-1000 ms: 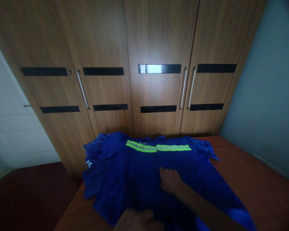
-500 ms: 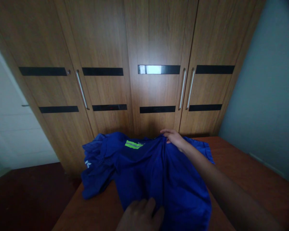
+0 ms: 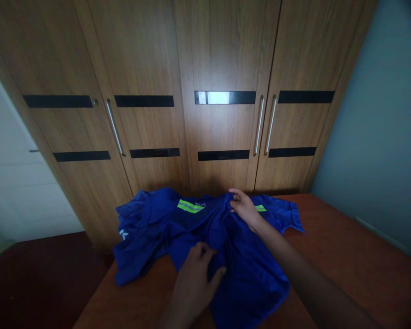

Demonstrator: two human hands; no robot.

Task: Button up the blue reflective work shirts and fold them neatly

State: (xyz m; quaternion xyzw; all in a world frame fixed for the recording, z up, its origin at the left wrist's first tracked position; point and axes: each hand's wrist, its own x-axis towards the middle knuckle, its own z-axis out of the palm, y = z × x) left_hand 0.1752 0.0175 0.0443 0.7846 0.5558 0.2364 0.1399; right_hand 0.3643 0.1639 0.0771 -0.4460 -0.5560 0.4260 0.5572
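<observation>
The loose lower cloth of the blue work shirt [image 3: 248,274] comes nearest, spilling below and to the right of the left hand [image 3: 193,281] and running out of view at the bottom. That hand is over the shirt with thumb and fingers apart, blue cloth showing in the gap; whether its fingertips touch the fabric I cannot tell. Farther out and to its right, the right hand [image 3: 245,210] is closed on a gathered ridge of the shirt. From that pinch the folds fall back towards the left hand, so the shirt's length lies between and beneath the hands, pointing away from the person. The right hand is the nearer to the far end, where short yellow-green bands [image 3: 191,206] show on either side of it. Crumpled blue cloth [image 3: 137,251] spreads left of both hands on the reddish-brown worktop [image 3: 332,246]. Beyond both hands stands a wooden wardrobe [image 3: 222,128].
</observation>
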